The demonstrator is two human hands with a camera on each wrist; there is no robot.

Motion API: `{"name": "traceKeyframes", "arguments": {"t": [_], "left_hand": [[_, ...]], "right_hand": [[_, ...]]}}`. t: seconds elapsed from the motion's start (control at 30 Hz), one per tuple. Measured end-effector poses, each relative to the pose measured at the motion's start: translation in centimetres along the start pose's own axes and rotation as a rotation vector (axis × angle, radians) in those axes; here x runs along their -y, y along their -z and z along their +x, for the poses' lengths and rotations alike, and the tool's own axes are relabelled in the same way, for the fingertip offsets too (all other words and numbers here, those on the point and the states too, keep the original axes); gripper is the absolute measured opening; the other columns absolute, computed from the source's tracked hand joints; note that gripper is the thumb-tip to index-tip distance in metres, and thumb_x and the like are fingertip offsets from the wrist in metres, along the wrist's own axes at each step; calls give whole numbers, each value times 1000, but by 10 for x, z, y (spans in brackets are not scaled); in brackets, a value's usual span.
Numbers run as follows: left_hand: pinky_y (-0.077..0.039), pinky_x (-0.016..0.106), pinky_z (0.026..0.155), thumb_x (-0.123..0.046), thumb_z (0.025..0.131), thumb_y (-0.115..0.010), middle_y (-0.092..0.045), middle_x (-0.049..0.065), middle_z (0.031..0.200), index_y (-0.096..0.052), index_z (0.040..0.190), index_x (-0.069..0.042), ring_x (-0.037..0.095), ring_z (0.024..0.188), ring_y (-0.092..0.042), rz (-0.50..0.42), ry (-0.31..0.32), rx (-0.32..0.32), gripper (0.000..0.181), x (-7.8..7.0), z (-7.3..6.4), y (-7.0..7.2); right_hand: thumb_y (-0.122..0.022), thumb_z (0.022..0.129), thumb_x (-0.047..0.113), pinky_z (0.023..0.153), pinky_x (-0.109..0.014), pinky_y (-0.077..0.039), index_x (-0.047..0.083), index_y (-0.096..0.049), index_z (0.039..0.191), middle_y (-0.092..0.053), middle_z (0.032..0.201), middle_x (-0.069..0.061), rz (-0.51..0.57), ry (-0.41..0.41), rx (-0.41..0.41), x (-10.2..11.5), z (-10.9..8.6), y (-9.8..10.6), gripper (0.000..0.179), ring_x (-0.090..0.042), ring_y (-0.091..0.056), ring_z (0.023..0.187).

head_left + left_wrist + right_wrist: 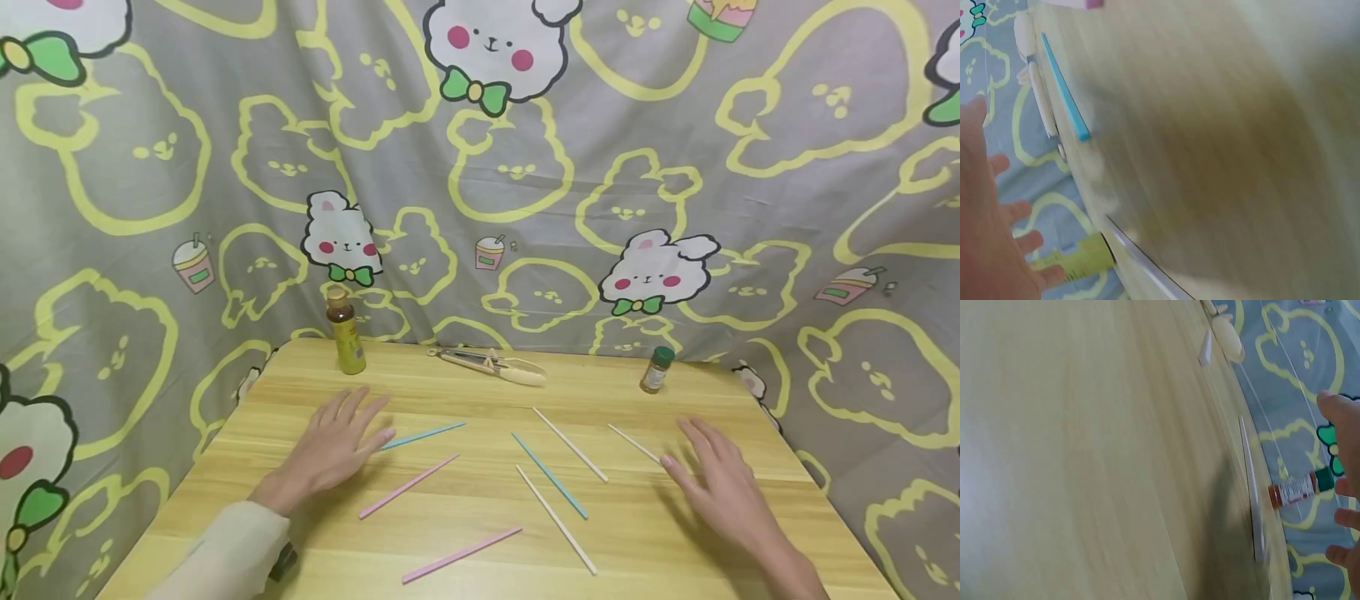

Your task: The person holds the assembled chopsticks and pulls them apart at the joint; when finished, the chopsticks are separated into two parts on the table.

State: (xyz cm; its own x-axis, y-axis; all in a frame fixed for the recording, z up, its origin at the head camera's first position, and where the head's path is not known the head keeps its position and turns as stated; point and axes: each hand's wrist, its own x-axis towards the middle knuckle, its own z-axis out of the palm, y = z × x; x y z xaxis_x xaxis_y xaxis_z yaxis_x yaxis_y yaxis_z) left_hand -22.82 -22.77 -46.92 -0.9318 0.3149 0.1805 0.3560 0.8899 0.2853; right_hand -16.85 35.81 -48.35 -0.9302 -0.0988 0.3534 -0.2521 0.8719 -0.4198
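In the head view my left hand (337,446), fingers spread, hovers at the table's left side and holds nothing. Its thumb overlaps the near end of a blue stick (427,435). A greyish stick (1147,262) lies below that hand in the left wrist view. Over on the right, my right hand (720,483) has its fingers extended and grips nothing; the thumb tip overlaps the end of a thin white stick (630,441). Between the hands lie two pink sticks (408,487), another blue stick (550,475) and two more white sticks (557,520), scattered at slants.
Along the wooden table's (645,550) back edge stand a yellow-green bottle (348,346) and a small green-capped jar (657,371). Tongs (487,365) with cream tips lie between them. A patterned grey curtain (420,175) hangs behind and around the table.
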Motion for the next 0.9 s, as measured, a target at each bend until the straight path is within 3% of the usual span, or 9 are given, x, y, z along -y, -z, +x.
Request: {"name": "traceKeyframes", "arguments": {"t": [0.2,0.33,0.47,0.63,0.77,0.9], "left_hand": [[-30,80,122,-48,112,-60,-31,22,176,-49,164,-17,52,159,-32,-74,-171,11,62,-22,21,-6],[-37,73,122,-39,109,-68,-33,18,176,-52,162,-18,46,159,-36,-146,-291,52,60,-41,35,-7],[-41,65,124,-33,107,-71,-41,16,172,-55,159,-16,41,157,-41,-183,-391,75,57,-63,50,-11],[-43,51,126,-33,109,-68,-54,9,162,-60,154,-16,29,152,-49,-208,-440,117,49,-91,69,-21],[-46,41,124,-29,110,-67,-63,1,152,-65,148,-17,21,146,-55,-189,-463,158,40,-111,80,-33],[-49,38,121,-22,108,-70,-69,0,142,-69,140,-15,20,138,-61,-155,-541,162,32,-127,90,-45]], "right_hand": [[-69,109,31,107,-85,-33,-2,-42,162,-41,164,-34,116,13,-34,22,2,-5,68,-62,-38,144],[-71,108,28,106,-81,-38,1,-45,161,-49,159,-32,141,16,-58,36,3,-11,65,-57,-45,141],[-72,108,26,104,-69,-52,2,-50,159,-57,154,-24,148,20,-72,51,3,-17,60,-46,-57,135],[-73,107,25,93,-46,-64,4,-56,154,-66,143,-19,225,3,-48,68,4,-28,53,-36,-66,122],[-74,106,24,88,-33,-64,5,-58,152,-70,135,-15,293,-16,-6,79,5,-40,52,-25,-68,112],[-78,103,24,82,-24,-61,5,-62,147,-72,119,-5,324,-34,32,87,5,-52,51,-8,-65,99]]}}
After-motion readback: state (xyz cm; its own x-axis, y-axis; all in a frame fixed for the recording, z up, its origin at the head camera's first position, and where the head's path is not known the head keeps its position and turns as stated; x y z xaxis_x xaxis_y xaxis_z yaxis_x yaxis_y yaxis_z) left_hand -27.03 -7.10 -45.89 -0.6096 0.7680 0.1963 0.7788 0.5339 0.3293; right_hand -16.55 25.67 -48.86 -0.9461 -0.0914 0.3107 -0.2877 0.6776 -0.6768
